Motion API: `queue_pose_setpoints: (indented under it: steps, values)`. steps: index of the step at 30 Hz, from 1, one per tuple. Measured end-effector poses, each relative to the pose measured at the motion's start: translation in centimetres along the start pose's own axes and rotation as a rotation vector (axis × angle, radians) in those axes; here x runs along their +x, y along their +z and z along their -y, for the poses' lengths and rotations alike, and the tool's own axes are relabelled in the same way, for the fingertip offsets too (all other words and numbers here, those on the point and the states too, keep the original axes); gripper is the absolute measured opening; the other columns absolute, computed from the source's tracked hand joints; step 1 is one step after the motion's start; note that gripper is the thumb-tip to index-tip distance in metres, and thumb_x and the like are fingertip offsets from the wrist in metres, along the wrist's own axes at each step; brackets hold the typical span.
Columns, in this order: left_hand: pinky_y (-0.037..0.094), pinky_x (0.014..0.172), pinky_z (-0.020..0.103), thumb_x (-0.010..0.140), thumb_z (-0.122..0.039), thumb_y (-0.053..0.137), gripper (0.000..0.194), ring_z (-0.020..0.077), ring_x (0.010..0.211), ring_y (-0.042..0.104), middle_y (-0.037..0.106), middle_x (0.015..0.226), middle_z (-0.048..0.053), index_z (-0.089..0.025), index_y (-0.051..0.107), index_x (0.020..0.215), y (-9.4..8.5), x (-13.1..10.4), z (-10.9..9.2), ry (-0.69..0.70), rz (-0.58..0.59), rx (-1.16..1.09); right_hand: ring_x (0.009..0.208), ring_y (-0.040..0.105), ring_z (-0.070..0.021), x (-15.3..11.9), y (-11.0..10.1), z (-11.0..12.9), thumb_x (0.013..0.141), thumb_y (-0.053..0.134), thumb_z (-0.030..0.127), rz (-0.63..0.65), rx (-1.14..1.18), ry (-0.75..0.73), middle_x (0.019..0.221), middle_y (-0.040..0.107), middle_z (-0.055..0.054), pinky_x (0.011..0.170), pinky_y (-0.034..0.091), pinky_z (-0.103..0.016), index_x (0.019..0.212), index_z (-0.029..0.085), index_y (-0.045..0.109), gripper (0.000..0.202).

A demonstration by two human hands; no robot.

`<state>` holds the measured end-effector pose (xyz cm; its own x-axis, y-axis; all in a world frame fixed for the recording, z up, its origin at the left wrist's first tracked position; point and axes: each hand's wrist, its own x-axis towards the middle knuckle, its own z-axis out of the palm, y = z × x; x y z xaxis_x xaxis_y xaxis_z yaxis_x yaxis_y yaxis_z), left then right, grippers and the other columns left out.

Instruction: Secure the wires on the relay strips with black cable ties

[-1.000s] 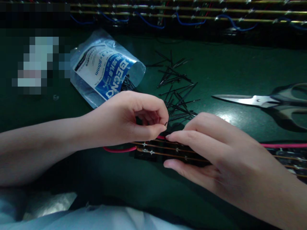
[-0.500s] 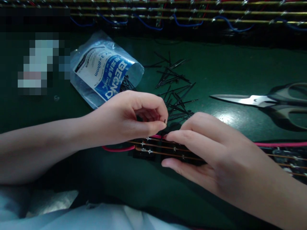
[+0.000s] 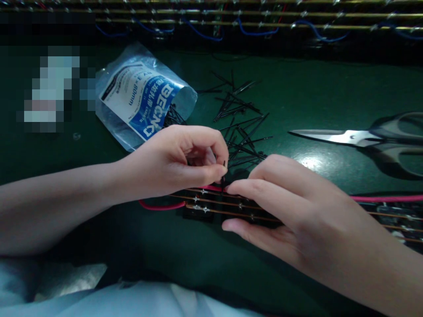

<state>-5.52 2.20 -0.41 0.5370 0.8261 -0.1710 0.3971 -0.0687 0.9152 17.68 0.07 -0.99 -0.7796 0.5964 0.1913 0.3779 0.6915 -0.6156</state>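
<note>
Here, left hand [image 3: 187, 160] pinches tie [image 3: 224, 178] beside strip's [image 3: 231, 205] edge.

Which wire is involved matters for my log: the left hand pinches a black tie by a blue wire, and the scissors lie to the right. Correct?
Not quite: in the head view, that wire is red. The left hand does pinch a black tie by it, and the scissors lie to the right.

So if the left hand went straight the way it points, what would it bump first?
Probably the right hand, close to the left hand in this view, though depth is hard to judge.
</note>
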Motion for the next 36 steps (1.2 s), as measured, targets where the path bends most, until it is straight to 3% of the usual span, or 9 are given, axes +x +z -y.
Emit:
queue_pose_setpoints:
  steps: [8,18,28,36]
  values:
    - [0.043,0.047,0.013,0.091,-0.017,0.061,0.005,0.0073,0.057,0.058,0.060,0.068,-0.005,-0.019,0.057,0.089,0.15,-0.05,0.02,-0.039,0.007,-0.037,0.081,0.056,-0.0246,-0.21,-0.13,0.12,0.092,0.066,0.024,-0.001,0.008,0.013,0.087,0.060,-0.006,0.064,0.043,-0.036,0.093,0.018,0.065,0.006]
    - [0.044,0.050,0.019,0.096,-0.021,0.056,0.005,0.0099,0.061,0.057,0.060,0.075,-0.001,-0.018,0.058,0.092,0.20,-0.40,0.11,0.058,0.088,-0.038,0.085,0.055,-0.0225,-0.10,-0.02,0.07,0.093,0.066,0.023,0.015,-0.001,0.018,0.090,0.058,-0.004,0.069,0.043,-0.034,0.100,0.016,0.064,0.010]
    - [0.049,0.059,0.017,0.093,-0.013,0.059,0.008,0.0086,0.070,0.063,0.066,0.081,-0.001,-0.016,0.064,0.087,0.38,-0.56,0.22,0.141,-0.033,0.083,0.078,0.051,-0.0203,0.11,-0.12,0.20,0.098,0.059,0.025,0.044,-0.037,-0.002,0.087,0.056,-0.005,0.063,0.039,-0.033,0.100,0.019,0.069,0.012]
    - [0.049,0.061,0.017,0.093,-0.013,0.060,0.008,0.0087,0.070,0.062,0.066,0.080,-0.002,-0.018,0.063,0.088,0.42,-0.66,0.18,0.132,0.003,0.085,0.071,0.048,-0.0215,0.43,0.13,0.63,0.100,0.049,0.023,0.042,-0.159,-0.032,0.084,0.059,-0.008,0.060,0.038,-0.036,0.099,0.017,0.073,0.024]
